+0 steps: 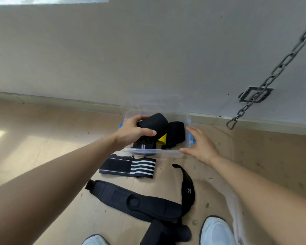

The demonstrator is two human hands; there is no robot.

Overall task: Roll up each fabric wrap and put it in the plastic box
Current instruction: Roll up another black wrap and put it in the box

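A rolled wrap (pixel 154 122) is gripped by the left hand (pixel 131 132) inside the box (pixel 155 152). The right hand (pixel 200 145) is spread at the box's right rim, seemingly touching it. A striped wrap (pixel 129 167) is laid nearer.

Head-worn view, steeply down at nearby floor (pixel 42 156) and wall (pixel 148 50)

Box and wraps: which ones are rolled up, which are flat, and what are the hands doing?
Box: open, no lid on it, rolls inside.
Black roll: rolled, gripped by left hand at the box.
Second roll: rolled, lying in box.
Striped wrap: not rolled, on floor.
Long wrap: unrolled, flat on floor.
Right hand: open, at box's right corner.
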